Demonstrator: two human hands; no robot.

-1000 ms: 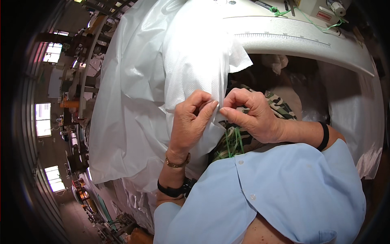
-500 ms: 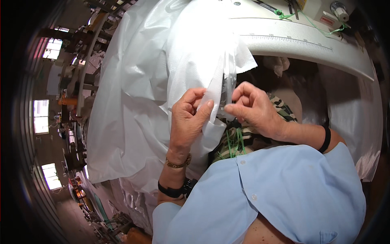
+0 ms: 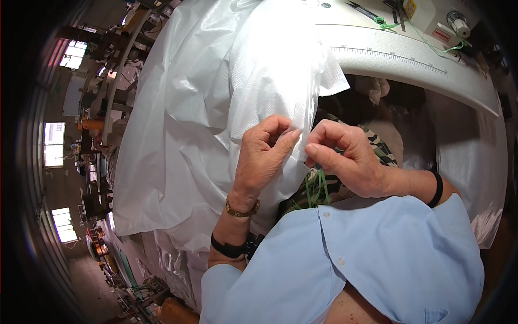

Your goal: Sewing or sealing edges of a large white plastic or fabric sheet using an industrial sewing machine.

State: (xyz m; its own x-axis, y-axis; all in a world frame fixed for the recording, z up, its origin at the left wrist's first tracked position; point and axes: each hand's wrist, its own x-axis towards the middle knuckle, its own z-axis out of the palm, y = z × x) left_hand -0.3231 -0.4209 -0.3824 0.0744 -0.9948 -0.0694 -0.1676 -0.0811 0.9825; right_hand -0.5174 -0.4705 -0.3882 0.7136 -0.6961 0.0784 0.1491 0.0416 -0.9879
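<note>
A large white plastic sheet [image 3: 189, 124], woven-textured on its upper part, drapes over the table edge and down my left side. My left hand [image 3: 264, 156] is closed in a pinch on the sheet near its right-hand edge. Close by on the right, my right hand [image 3: 350, 159] has its thumb and forefinger pressed together at that same edge. What lies between those fingertips is too small to make out. Green strands [image 3: 318, 186] hang just below the right hand, over camouflage fabric [image 3: 334, 193] on my lap.
The pale table [image 3: 372, 35] has a ruler scale along its curved front edge. On it lie thread snips [image 3: 362, 12] with green thread [image 3: 386, 25]. A machine housing with a round knob [image 3: 457, 22] stands at the upper right. Clear plastic [image 3: 469, 162] hangs at right.
The folded strip that stood up between my hands now lies against the sheet, and the gap beside it has closed. Both hands appear slightly further right, with the right fingers at the edge.
</note>
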